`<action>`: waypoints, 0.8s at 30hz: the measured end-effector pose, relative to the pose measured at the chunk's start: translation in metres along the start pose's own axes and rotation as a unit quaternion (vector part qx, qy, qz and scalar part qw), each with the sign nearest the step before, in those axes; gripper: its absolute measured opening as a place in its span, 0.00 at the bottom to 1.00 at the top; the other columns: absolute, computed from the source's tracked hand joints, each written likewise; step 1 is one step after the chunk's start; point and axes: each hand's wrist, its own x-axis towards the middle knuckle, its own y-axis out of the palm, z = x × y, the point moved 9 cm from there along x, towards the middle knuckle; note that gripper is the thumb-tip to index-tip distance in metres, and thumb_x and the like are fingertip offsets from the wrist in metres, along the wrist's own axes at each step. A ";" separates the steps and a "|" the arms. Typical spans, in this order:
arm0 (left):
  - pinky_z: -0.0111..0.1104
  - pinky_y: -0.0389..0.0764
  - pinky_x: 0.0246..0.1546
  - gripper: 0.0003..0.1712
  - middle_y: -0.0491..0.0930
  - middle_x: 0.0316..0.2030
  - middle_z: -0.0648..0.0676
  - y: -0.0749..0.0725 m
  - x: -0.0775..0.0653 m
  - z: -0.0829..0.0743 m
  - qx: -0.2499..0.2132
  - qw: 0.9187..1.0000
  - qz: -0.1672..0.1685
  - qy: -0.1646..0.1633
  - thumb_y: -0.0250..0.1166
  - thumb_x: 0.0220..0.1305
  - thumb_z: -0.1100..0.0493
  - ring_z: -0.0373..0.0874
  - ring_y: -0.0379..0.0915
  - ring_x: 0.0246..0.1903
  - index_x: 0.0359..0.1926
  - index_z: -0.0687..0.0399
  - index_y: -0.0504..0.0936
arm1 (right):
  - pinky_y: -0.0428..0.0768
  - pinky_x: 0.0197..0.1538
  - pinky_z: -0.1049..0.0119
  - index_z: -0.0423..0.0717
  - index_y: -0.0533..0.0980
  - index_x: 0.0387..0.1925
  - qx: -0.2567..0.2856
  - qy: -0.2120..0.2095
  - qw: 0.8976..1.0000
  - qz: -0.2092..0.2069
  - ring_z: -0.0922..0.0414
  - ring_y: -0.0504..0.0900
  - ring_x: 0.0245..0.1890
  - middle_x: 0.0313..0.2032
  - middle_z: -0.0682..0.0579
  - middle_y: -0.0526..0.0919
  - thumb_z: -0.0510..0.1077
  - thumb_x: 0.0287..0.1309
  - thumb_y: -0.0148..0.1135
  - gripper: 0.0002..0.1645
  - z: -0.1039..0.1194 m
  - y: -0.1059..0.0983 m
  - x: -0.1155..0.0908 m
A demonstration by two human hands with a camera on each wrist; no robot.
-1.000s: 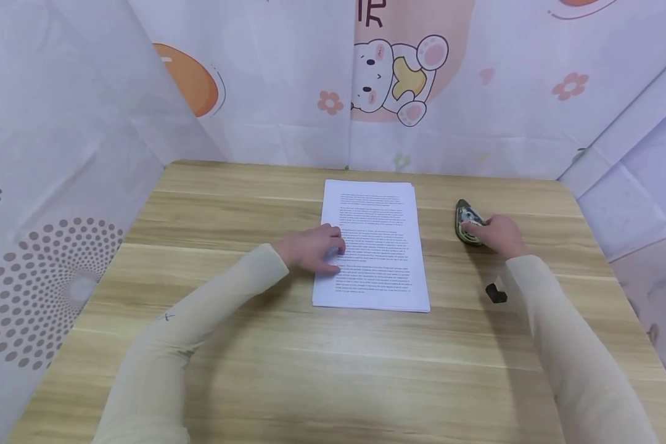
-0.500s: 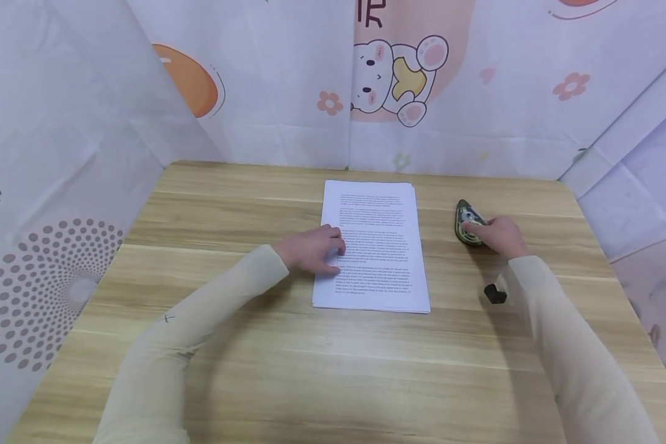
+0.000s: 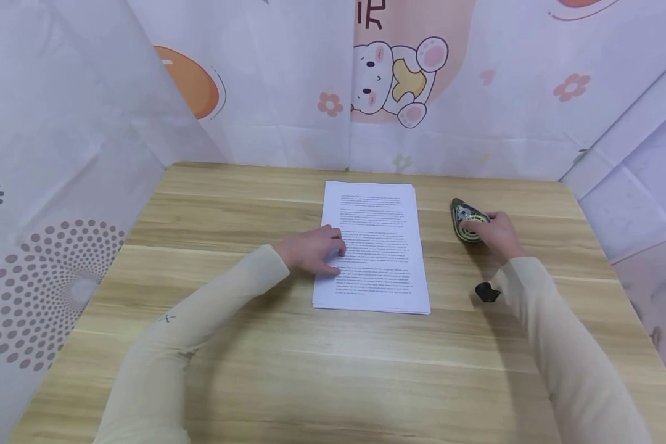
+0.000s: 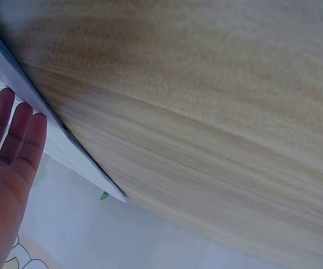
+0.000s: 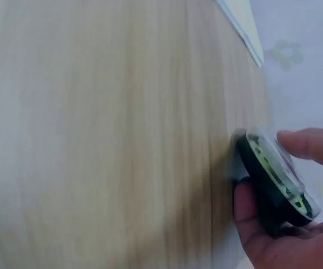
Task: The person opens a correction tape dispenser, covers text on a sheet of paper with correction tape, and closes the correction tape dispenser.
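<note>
My left hand (image 3: pixel 311 248) rests on the left side of a stack of printed paper (image 3: pixel 380 265), its fingers loosely bent over the sheets. In the left wrist view, the fingertips of that hand (image 4: pixel 7 174) lie right at the edge of the stack (image 4: pixel 86 162). To the right of the paper, my right hand (image 3: pixel 499 235) holds a dark green correction tape (image 3: pixel 466 217) with a clear cover. Seen from the right wrist, the thumb is on the cover of the correction tape (image 5: pixel 273 171) and the fingers (image 5: pixel 245 210) curl beneath it, close over the table.
The wooden table (image 3: pixel 333 376) spreads around the paper, its far edge meeting a printed curtain (image 3: pixel 288 80). A small black piece (image 3: pixel 487 292) sticks out at the right sleeve cuff (image 3: pixel 522 277).
My right hand has raised and turned the correction tape slightly, shifting it a little to the left. The left hand and the paper stack have stayed in place.
</note>
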 end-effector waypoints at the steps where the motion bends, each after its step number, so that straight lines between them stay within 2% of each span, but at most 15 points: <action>1: 0.34 0.70 0.46 0.19 0.72 0.44 0.51 0.000 0.000 0.000 0.000 1.000 -0.001 0.000 0.64 0.54 0.45 0.44 0.64 0.42 0.43 0.51 0.79 | 0.66 0.60 0.56 0.29 0.45 0.68 0.014 0.004 1.000 0.000 0.42 0.60 0.60 0.64 0.29 0.55 0.59 0.58 0.55 0.52 0.000 0.000 0.000; 4: 0.34 0.70 0.46 0.20 0.72 0.44 0.51 0.001 0.000 0.000 -0.003 1.000 -0.002 0.001 0.64 0.53 0.45 0.44 0.64 0.42 0.43 0.51 0.79 | 0.67 0.60 0.59 0.32 0.44 0.69 0.051 0.010 0.999 -0.001 0.45 0.61 0.60 0.66 0.31 0.54 0.56 0.60 0.53 0.49 -0.001 0.002 0.001; 6: 0.34 0.70 0.46 0.20 0.72 0.44 0.50 0.002 0.001 0.000 -0.003 1.000 -0.002 -0.003 0.64 0.54 0.45 0.44 0.64 0.42 0.43 0.50 0.78 | 0.69 0.55 0.67 0.33 0.45 0.69 0.075 0.009 0.997 -0.007 0.51 0.65 0.56 0.64 0.34 0.57 0.55 0.62 0.52 0.47 -0.001 0.002 0.002; 9: 0.33 0.69 0.46 0.19 0.72 0.44 0.50 0.002 0.002 0.001 -0.005 1.000 -0.004 -0.006 0.64 0.54 0.45 0.43 0.63 0.43 0.43 0.49 0.78 | 0.71 0.45 0.77 0.35 0.45 0.69 0.126 0.009 0.992 -0.008 0.61 0.66 0.47 0.56 0.45 0.62 0.52 0.64 0.49 0.43 0.000 0.002 0.002; 13: 0.33 0.69 0.46 0.19 0.72 0.44 0.50 0.003 0.002 0.001 -0.007 1.000 -0.005 -0.007 0.65 0.53 0.45 0.43 0.64 0.43 0.43 0.49 0.79 | 0.73 0.39 0.80 0.39 0.49 0.68 0.220 0.015 0.975 -0.009 0.66 0.67 0.40 0.45 0.56 0.62 0.46 0.64 0.49 0.36 0.001 0.001 0.001; 16: 0.34 0.69 0.46 0.19 0.72 0.43 0.50 0.002 0.001 0.002 -0.009 1.000 -0.006 -0.007 0.65 0.53 0.45 0.44 0.64 0.43 0.43 0.50 0.79 | 0.74 0.36 0.80 0.46 0.60 0.57 0.272 0.019 0.962 -0.019 0.65 0.67 0.39 0.43 0.56 0.63 0.43 0.62 0.49 0.23 0.002 -0.002 0.000; 20: 0.34 0.69 0.48 0.19 0.72 0.43 0.51 0.002 0.000 0.002 -0.010 1.000 -0.009 -0.006 0.65 0.54 0.46 0.44 0.64 0.43 0.43 0.50 0.79 | 0.74 0.36 0.79 0.57 0.63 0.42 0.287 0.016 0.957 -0.022 0.63 0.66 0.41 0.43 0.57 0.62 0.44 0.61 0.49 0.08 0.003 -0.006 0.000; 24: 0.34 0.69 0.48 0.19 0.72 0.43 0.51 0.001 -0.001 0.001 -0.015 1.000 -0.013 -0.006 0.65 0.53 0.47 0.45 0.64 0.43 0.42 0.51 0.79 | 0.75 0.37 0.79 0.57 0.64 0.43 0.279 0.010 0.960 -0.016 0.62 0.66 0.42 0.45 0.56 0.62 0.46 0.61 0.49 0.08 0.003 -0.007 -0.001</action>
